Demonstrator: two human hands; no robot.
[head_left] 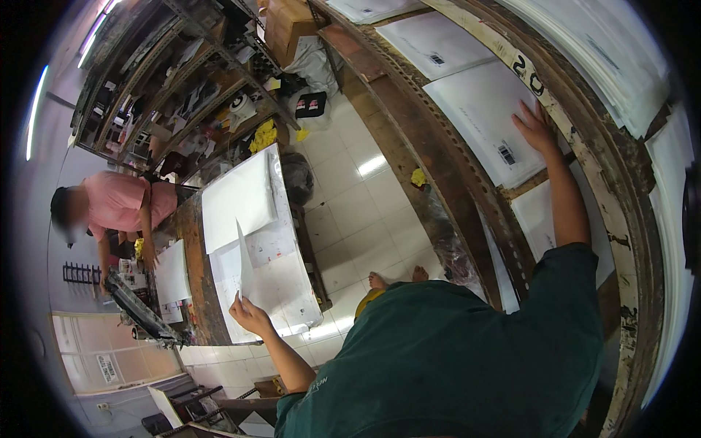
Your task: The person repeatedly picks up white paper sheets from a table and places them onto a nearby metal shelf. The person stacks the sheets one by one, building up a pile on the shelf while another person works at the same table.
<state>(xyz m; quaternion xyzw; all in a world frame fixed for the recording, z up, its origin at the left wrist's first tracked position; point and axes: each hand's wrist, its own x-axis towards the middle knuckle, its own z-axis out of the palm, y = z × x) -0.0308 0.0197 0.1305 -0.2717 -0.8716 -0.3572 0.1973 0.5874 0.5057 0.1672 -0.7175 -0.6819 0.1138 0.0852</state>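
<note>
My left hand [250,316] pinches the lower edge of a thin white sheet [244,266], which stands tilted above the table. Beneath and beyond that sheet, a stack of white sheets [237,197] lies on a pale, stained board [288,281]. Out to the right, my right hand [537,130] rests with spread fingers near the far edge of a white sheet with a small barcode print [478,124]. That sheet lies on a wooden rack shelf [409,109], and nothing shows in the grip of this hand.
Across the table, a person in a pink shirt [120,201] leans over a dark frame [135,306] beside another white sheet [172,271]. Cluttered metal shelves [171,73] stand behind. A painted rack beam [511,62] curves close to my right arm. Tiled floor [358,212] separates table and rack.
</note>
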